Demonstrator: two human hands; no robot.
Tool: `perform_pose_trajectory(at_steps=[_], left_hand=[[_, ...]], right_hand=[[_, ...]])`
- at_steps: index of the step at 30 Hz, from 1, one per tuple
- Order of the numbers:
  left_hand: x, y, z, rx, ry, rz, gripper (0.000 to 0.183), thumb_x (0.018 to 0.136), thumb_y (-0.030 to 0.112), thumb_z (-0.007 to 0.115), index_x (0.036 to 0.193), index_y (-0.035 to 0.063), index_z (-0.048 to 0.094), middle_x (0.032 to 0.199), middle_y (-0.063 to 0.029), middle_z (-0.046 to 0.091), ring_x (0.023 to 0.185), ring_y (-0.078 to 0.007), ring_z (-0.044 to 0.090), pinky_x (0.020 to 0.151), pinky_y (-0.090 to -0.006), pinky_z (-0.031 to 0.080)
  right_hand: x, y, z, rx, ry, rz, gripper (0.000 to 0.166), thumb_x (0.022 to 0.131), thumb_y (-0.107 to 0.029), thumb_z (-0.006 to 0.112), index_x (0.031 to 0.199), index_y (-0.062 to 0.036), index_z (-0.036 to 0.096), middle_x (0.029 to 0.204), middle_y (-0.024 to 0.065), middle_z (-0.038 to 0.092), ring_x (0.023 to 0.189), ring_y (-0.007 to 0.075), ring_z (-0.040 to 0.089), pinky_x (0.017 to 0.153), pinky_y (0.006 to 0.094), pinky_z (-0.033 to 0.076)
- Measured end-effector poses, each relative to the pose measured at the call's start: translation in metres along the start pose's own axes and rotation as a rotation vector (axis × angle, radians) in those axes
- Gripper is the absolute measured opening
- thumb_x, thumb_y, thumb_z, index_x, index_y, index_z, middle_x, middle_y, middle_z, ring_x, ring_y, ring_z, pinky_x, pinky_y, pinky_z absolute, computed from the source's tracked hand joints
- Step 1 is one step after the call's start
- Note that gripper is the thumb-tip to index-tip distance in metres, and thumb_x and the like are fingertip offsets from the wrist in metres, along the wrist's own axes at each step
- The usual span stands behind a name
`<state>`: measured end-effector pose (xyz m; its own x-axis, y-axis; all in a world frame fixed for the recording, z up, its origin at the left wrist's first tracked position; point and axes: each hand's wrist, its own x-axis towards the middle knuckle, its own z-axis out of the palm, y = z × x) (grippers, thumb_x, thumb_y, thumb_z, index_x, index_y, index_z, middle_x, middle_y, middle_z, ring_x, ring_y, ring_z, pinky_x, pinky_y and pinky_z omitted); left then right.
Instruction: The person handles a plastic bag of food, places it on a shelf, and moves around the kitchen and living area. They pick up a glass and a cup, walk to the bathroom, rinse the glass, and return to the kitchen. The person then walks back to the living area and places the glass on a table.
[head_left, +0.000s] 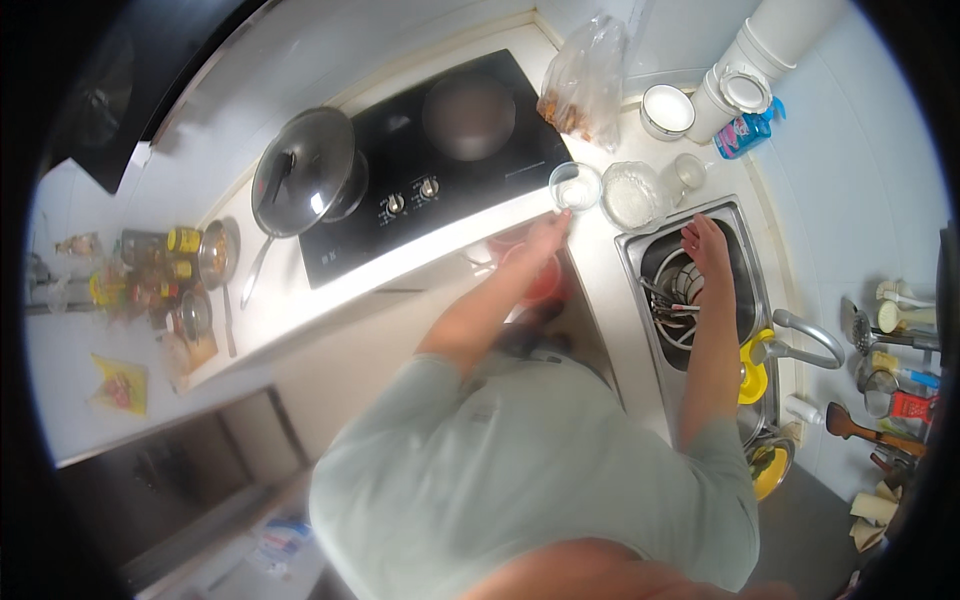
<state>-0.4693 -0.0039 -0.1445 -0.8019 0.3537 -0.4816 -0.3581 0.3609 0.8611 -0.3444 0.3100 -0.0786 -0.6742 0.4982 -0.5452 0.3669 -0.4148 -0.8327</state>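
Observation:
My left hand (549, 232) is at the counter's front edge, its fingertips at the near rim of a small clear glass bowl (575, 187). Whether the fingers grip that bowl or only touch it I cannot tell. Right beside it stands a larger clear glass bowl (634, 196) with whitish contents. A clear glass mug (686, 172) is just beyond, near the sink corner. My right hand (706, 244) hovers over the stainless-steel sink (652, 259), fingers loosely bent and apart, with nothing visible in them. Below it, dishes and utensils (675, 300) lie in the sink basin.
A black cooktop (390, 135) holds a lidded pan (304, 172) at its left. Behind the bowls are a plastic bag of food (585, 90), a white enamel cup (667, 111) and a blue bottle (742, 135). A faucet (810, 341) and yellow strainer (752, 375) are at the sink's right.

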Motion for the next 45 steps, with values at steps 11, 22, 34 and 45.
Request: perform_pose_trajectory(at_steps=[11, 22, 34, 45], left_hand=[[-0.195, -0.091, -0.074, -0.365, 0.085, -0.293, 0.062, 0.091, 0.049, 0.048, 0.127, -0.0015, 0.043, 0.120, -0.0172, 0.052, 0.098, -0.0277, 0.057, 0.084, -0.0374, 0.047], [-0.311, -0.166, -0.176, -0.558, 0.406, -0.233, 0.060, 0.091, 0.045, 0.049, 0.127, -0.0027, 0.042, 0.122, -0.0170, 0.051, 0.100, -0.0272, 0.057, 0.082, -0.0382, 0.047], [-0.395, -0.263, -0.319, -0.632, 0.791, -0.153, 0.062, 0.091, 0.047, 0.048, 0.129, -0.0013, 0.040, 0.127, -0.0166, 0.048, 0.108, -0.0285, 0.054, 0.088, -0.0401, 0.045], [-0.364, -0.247, -0.281, -0.771, 0.931, -0.216, 0.054, 0.092, 0.039, 0.049, 0.128, -0.0006, 0.044, 0.125, -0.0179, 0.050, 0.105, -0.0269, 0.057, 0.086, -0.0381, 0.047]], right_hand=[[-0.154, 0.094, -0.063, -0.014, -0.178, -0.068, 0.034, 0.092, -0.024, 0.053, 0.121, -0.0066, 0.050, 0.105, 0.0074, 0.062, 0.093, 0.0176, 0.060, 0.073, 0.0287, 0.050], [-0.148, 0.096, 0.112, -0.292, -0.443, -0.135, 0.039, 0.087, -0.022, 0.061, 0.117, 0.0016, 0.054, 0.102, 0.0065, 0.060, 0.088, 0.0138, 0.058, 0.076, 0.0258, 0.049], [0.009, -0.142, 0.274, -0.914, 0.442, -0.897, 0.081, 0.071, -0.043, 0.070, 0.132, 0.0016, 0.040, 0.122, 0.0239, 0.053, 0.114, 0.0341, 0.052, 0.095, 0.0376, 0.041], [0.231, -0.254, 0.207, -1.743, 0.441, -0.995, 0.060, 0.090, -0.047, 0.045, 0.135, -0.0081, 0.038, 0.119, 0.0163, 0.056, 0.102, 0.0306, 0.057, 0.084, 0.0429, 0.046]])
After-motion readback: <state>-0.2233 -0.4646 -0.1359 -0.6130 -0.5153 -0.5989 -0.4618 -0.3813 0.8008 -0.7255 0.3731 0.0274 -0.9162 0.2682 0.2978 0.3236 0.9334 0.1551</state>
